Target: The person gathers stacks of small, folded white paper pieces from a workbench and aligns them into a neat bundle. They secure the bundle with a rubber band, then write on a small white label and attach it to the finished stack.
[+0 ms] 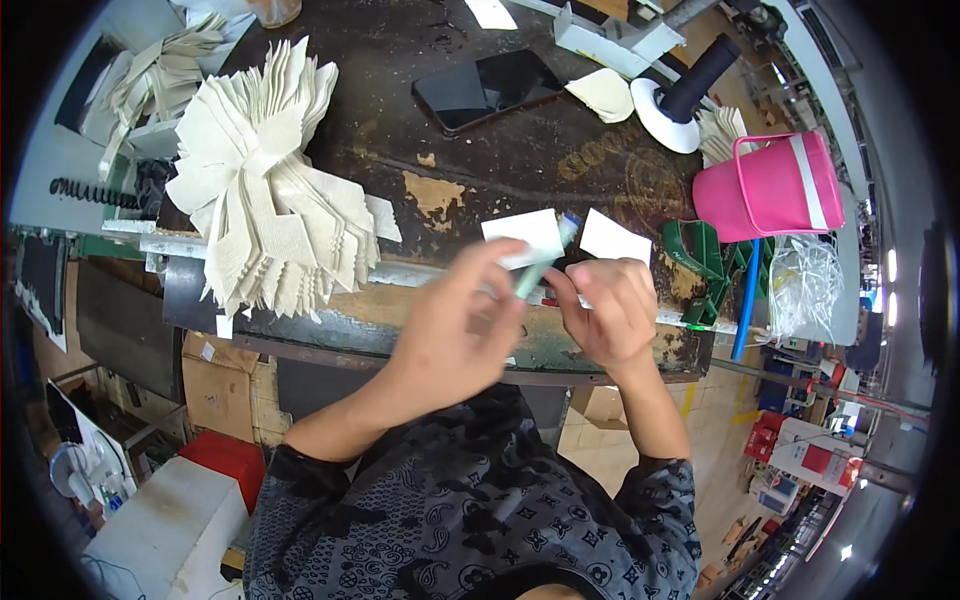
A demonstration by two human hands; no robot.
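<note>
At the front edge of a worn dark table, my left hand (460,325) is blurred by motion, its fingers curled round a slim pale green stick (533,277) with a blue end. Close beside it, my right hand (618,310) has its thumb and fingers pinched together near a small dark piece; what they hold is mostly hidden. Two white paper or card pieces, a left one (520,232) and a right one (614,238), lie just beyond my fingers. To the left, a large tied bundle of cream fabric pieces (285,190) hangs over the table edge.
A black phone (488,90) lies farther back beside a cream fabric piece (603,95). At right are a black thread cone (700,80) on a white base, a tipped pink bucket (770,190), green metal parts (700,250), a blue tube (747,300) and a clear plastic bag (805,290).
</note>
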